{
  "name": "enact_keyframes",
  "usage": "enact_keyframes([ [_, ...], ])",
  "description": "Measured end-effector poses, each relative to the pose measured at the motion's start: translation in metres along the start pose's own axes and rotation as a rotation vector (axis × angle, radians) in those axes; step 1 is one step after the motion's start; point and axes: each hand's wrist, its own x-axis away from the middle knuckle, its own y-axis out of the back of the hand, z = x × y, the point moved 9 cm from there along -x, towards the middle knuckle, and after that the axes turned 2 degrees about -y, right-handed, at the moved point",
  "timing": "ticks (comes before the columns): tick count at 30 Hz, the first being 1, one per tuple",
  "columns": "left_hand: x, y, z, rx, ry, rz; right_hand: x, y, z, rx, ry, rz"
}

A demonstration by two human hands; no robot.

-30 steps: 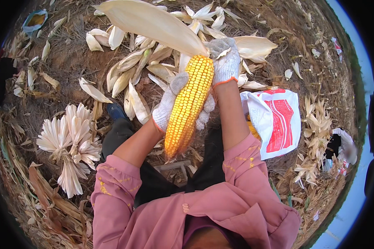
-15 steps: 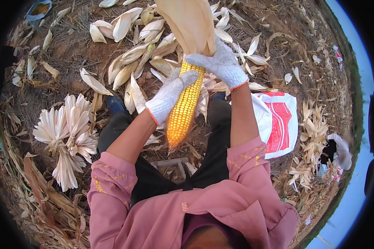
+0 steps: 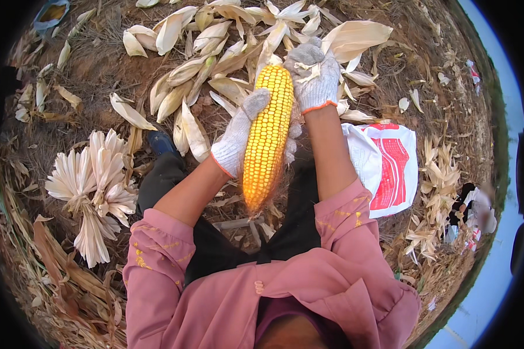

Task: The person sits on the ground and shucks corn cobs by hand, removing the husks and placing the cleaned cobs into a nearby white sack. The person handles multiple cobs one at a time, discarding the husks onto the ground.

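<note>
A yellow ear of corn [image 3: 268, 131] lies slanted across my lap with its bare kernels showing and its pointed tip toward me. My left hand [image 3: 241, 131], in a white knit glove with an orange cuff, is wrapped round it, thumb on top and fingertips showing at its right side. Beside the ear's far end, my gloved right hand [image 3: 315, 75] is closed on a pale corn husk [image 3: 358, 39], whose broad leaf sticks out to the right. The fingers partly hide where the husk is gripped.
Loose husks [image 3: 180, 87] litter the soil ahead. A tied bundle of pale husks [image 3: 93, 192] lies at the left. A red-and-white sack [image 3: 390, 168] is by my right knee, with a husk heap [image 3: 436, 198] beyond it. A blue container [image 3: 51, 16] stands far left.
The tall husk at the ear's far end has come down and away to the right in my right hand. More kernels show now. My left hand still holds the ear.
</note>
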Motion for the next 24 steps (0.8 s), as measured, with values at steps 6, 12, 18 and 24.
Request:
enact_keyframes([
  [6,0.001,0.016,-0.043,-0.08,-0.195,-0.054,0.022,0.0,0.105,0.301,0.33,0.147],
  [12,0.0,0.05,-0.08,-0.063,-0.437,-0.202,0.137,0.154,0.145,1.061,0.458,-0.364],
  [18,-0.004,0.063,-0.09,-0.041,-0.485,-0.234,0.334,0.353,0.127,2.18,0.28,-0.535],
  [24,-0.004,0.065,-0.089,0.018,-0.473,-0.279,0.455,0.471,0.064,2.404,-1.252,-0.121],
])
